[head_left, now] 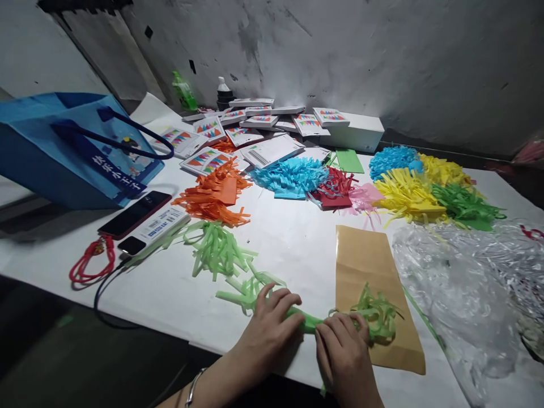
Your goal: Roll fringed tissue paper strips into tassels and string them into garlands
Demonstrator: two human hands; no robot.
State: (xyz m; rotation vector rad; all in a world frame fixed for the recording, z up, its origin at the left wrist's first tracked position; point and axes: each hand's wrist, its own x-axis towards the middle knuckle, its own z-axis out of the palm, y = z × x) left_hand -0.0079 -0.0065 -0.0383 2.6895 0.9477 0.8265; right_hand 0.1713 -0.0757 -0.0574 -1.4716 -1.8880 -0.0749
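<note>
Near the table's front edge, both of my hands are closed on a light green tissue-paper tassel (311, 323). My left hand (274, 323) grips it left of its middle, with loose fringe strips spreading out beyond the fingers. My right hand (344, 348) pinches the twisted middle, and the other fringe (377, 317) bunches past it over a brown paper sheet (365, 266). A short green stretch shows between the hands; the rest of the grip is hidden under the fingers. Another pile of light green fringe (219, 249) lies to the upper left.
Orange fringe (219, 195), blue fringe (293, 175), red fringe (338, 187) and yellow fringe (410, 195) lie farther back. White boxes (272, 150) pile against the wall. A blue bag (55, 153), a phone (136, 214) and a power bank (159, 226) are left; clear plastic (454, 294) is right.
</note>
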